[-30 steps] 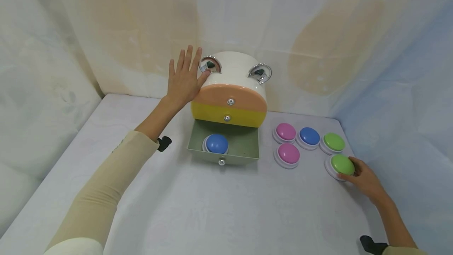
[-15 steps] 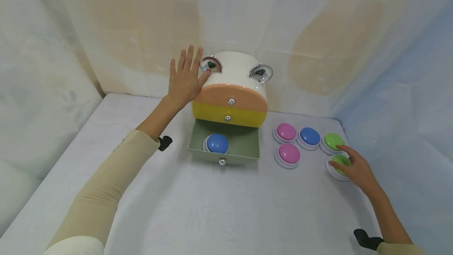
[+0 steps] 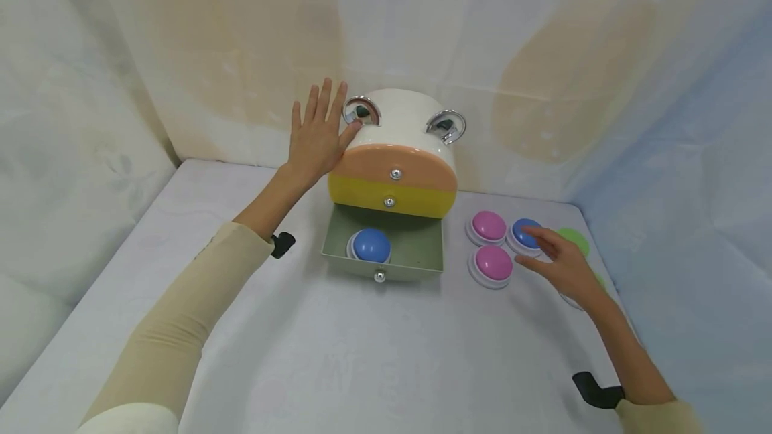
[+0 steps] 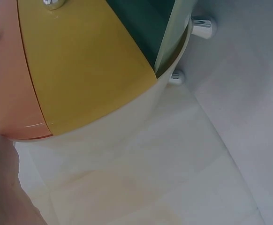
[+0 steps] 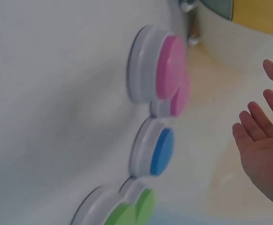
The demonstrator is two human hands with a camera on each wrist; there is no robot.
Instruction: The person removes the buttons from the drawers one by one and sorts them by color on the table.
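Note:
A small white drawer cabinet (image 3: 401,122) stands at the back, with an orange drawer (image 3: 392,165) and a yellow drawer (image 3: 392,198) closed. Its green bottom drawer (image 3: 416,246) is pulled out and holds a blue dome button (image 3: 370,245). My left hand (image 3: 316,134) presses flat against the cabinet's left side, fingers straight. My right hand (image 3: 557,261) hovers open over the blue button (image 3: 526,234) on the table, fingers spread, holding nothing. Two pink buttons (image 3: 488,225) (image 3: 493,262) lie left of it. Two green buttons (image 3: 574,240) sit behind the hand, partly hidden.
The table (image 3: 362,353) is covered in white cloth and walled by draped white fabric (image 3: 90,86) on three sides. The cabinet has two chrome ring handles (image 3: 445,124) on top. The buttons cluster near the right wall.
My right hand left the near green button and moved left and forward, now over the blue button. The left hand and the cabinet stayed put.

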